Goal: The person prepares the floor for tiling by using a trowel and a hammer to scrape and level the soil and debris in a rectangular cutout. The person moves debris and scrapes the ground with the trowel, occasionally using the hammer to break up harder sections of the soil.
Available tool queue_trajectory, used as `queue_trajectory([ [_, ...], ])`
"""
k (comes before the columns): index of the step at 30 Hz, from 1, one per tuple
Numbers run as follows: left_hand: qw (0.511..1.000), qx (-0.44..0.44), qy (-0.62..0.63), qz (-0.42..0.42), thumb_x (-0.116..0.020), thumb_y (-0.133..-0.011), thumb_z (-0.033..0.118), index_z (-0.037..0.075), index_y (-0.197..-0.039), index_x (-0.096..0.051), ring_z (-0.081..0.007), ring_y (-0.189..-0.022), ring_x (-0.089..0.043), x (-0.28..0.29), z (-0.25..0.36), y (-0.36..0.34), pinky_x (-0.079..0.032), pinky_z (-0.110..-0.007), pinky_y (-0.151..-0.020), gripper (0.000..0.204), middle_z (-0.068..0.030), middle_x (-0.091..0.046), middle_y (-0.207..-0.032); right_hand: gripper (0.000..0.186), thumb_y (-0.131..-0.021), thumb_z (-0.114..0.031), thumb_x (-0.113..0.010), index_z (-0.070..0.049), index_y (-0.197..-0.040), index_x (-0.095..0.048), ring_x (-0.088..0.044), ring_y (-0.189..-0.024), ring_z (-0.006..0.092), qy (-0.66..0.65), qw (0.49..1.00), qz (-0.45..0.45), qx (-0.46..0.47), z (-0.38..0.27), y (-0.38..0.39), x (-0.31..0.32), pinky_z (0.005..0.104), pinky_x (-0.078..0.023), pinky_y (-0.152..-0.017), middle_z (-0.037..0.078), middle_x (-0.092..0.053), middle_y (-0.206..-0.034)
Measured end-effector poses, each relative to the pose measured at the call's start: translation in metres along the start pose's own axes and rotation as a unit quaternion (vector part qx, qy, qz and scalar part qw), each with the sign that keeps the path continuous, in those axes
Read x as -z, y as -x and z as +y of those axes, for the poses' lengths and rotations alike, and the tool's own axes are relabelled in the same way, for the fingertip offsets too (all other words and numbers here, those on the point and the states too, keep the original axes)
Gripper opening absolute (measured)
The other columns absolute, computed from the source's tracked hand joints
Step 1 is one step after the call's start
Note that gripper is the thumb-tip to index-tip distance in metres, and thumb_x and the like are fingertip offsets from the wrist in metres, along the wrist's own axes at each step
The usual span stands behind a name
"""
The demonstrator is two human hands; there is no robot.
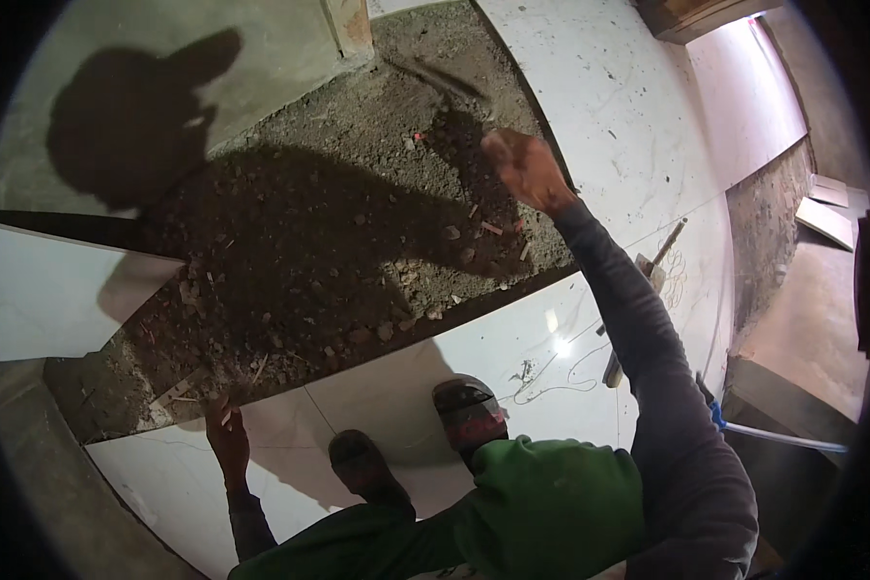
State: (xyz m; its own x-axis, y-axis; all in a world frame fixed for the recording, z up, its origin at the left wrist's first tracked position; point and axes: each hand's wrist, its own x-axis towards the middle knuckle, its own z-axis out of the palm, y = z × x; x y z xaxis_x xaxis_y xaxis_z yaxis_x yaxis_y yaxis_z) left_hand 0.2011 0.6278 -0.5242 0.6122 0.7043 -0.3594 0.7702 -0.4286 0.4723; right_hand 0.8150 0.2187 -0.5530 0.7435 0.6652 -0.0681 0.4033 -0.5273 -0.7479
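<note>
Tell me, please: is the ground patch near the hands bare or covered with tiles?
Bare: rough, stony soil shows; white tiles border it on the right.

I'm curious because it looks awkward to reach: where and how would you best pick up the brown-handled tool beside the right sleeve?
Probably by its brown handle, coming from above and the right: it is slim, straight and exposed, pointing away from the person, while the other end sits close against the right sleeve in this view.

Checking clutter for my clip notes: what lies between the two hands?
In the head view, rough dirt strewn with stones, much of it shadowed, lies between the left hand and the right hand.
</note>
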Motion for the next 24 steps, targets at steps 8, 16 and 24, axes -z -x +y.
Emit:
queue_trajectory([
  [8, 0.999, 0.045, -0.021, -0.012, -0.066, -0.108, 0.012, 0.003, -0.144, -0.061, -0.031, -0.131, -0.064, -0.005, -0.024, -0.003, -0.059, -0.045, -0.1, 0.037, -0.0166, -0.062, -0.145, 0.047, -0.116, -0.042, -0.053, 0.001, -0.099, -0.061, -0.054, -0.071, 0.0229, -0.004, 0.985, 0.168, -0.026, 0.038, -0.046, -0.004, 0.0448, -0.048, -0.067, 0.016, -0.056, -0.072],
  [16, 0.999, 0.033, -0.016, 0.014, -0.066, -0.108, 0.01, 0.005, -0.141, -0.063, -0.0295, -0.128, -0.065, 0.001, -0.031, 0.005, -0.059, -0.044, -0.1, 0.034, -0.0135, -0.063, -0.139, 0.062, -0.115, -0.05, -0.045, 0.004, -0.095, -0.067, -0.067, -0.07, 0.0486, 0.075, 0.987, 0.128, -0.055, 0.018, -0.067, 0.002, 0.0569, -0.051, -0.069, 0.031, -0.067, -0.076],
  [24, 0.998, 0.045, -0.024, 0.027, -0.068, -0.106, 0.009, 0.005, -0.137, -0.064, -0.0287, -0.123, -0.066, 0.004, -0.041, 0.011, -0.061, -0.043, -0.097, 0.032, -0.013, -0.062, -0.138, 0.08, -0.11, -0.068, -0.047, 0.001, -0.071, -0.054, -0.049, -0.048, 0.0164, 0.001, 0.992, 0.11, -0.055, 0.036, -0.082, 0.0, 0.0436, -0.045, -0.054, 0.006, -0.044, -0.052],
])
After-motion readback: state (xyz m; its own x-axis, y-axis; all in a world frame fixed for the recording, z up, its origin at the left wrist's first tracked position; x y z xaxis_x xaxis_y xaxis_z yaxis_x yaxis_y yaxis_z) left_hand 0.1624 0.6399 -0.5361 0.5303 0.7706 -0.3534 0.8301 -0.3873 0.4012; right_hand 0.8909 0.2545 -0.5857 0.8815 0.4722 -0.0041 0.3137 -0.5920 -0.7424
